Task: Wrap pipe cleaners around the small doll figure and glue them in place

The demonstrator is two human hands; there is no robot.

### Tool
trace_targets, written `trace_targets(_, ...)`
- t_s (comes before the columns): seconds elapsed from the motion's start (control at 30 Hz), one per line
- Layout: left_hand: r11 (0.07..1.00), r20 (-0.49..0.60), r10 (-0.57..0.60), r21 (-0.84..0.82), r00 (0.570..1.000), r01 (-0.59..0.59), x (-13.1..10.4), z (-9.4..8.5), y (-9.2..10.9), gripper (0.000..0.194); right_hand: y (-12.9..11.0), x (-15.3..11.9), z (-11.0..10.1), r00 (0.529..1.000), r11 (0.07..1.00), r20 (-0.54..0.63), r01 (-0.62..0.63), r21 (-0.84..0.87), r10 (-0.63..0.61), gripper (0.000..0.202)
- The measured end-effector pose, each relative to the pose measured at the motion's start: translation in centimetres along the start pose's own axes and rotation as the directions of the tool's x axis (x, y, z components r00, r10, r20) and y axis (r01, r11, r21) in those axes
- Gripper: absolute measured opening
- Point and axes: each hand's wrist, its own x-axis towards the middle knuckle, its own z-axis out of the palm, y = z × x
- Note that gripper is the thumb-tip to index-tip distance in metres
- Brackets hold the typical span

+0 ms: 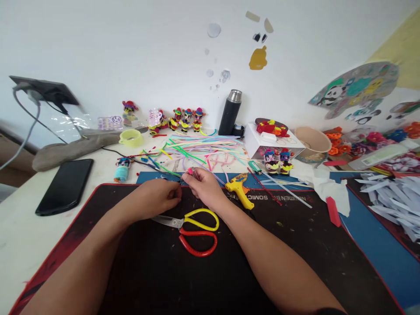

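My left hand (pixel 164 197) is closed above the far edge of the dark desk mat, its fingers curled so that anything inside is hidden. Just right of it, my right hand (pixel 205 186) pinches a small pink piece (pixel 190 170) between thumb and fingers; its exact kind is too small to tell. Below both hands lie scissors (pixel 179 223) with one yellow and one red handle loop, the blades pointing left and partly under my left hand. A yellow glue gun (pixel 241 190) rests right of my right hand. Loose pipe cleaners (pixel 197 148) in several colours spread out behind.
A black phone (pixel 65 187) lies left, near a turquoise-wrapped figure (pixel 122 169). Several small figures (pixel 187 119) stand by the wall beside a dark thermos (pixel 230 113). To the right are a white box (pixel 272 146), a round bowl (pixel 313 140) and white paper strips (pixel 393 201).
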Motion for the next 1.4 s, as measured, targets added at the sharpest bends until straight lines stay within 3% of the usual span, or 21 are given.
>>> trace_targets(0.17, 0.958, -0.259, -0.126, -0.284, 0.958, 0.049, -0.3, -1.4, -0.1, 0.029, -0.1, -0.3, 0.1, 0.996, 0.995, -0.007, 0.085, -0.060, -0.086, 0.044)
trace_targets(0.3, 0.938, -0.381, -0.195, -0.342, 0.904, 0.058, -0.4, -1.8, -0.1, 0.032, -0.3, -0.4, 0.1, 0.995, 0.990, 0.011, 0.102, -0.095, -0.101, 0.042)
trace_targets(0.57, 0.969, -0.347, -0.119, -0.244, 0.930, 0.033, -0.3, -1.5, 0.1, 0.030, -0.3, -0.2, 0.1, 0.991, 0.985, -0.006, 0.130, -0.116, -0.132, 0.041)
trace_targets(0.93, 0.992, -0.317, -0.055, -0.127, 0.947, 0.015, -0.4, -1.0, -0.2, 0.028, -1.1, -0.5, 0.2, 0.971, 0.931, -0.033, 0.219, -0.293, -0.239, 0.035)
trace_targets(1.4, 0.973, -0.316, -0.068, -0.229, 0.946, -0.006, -0.4, -1.2, -0.2, 0.029, -0.1, -0.2, 0.3, 0.993, 0.992, -0.023, 0.110, -0.061, -0.112, 0.033)
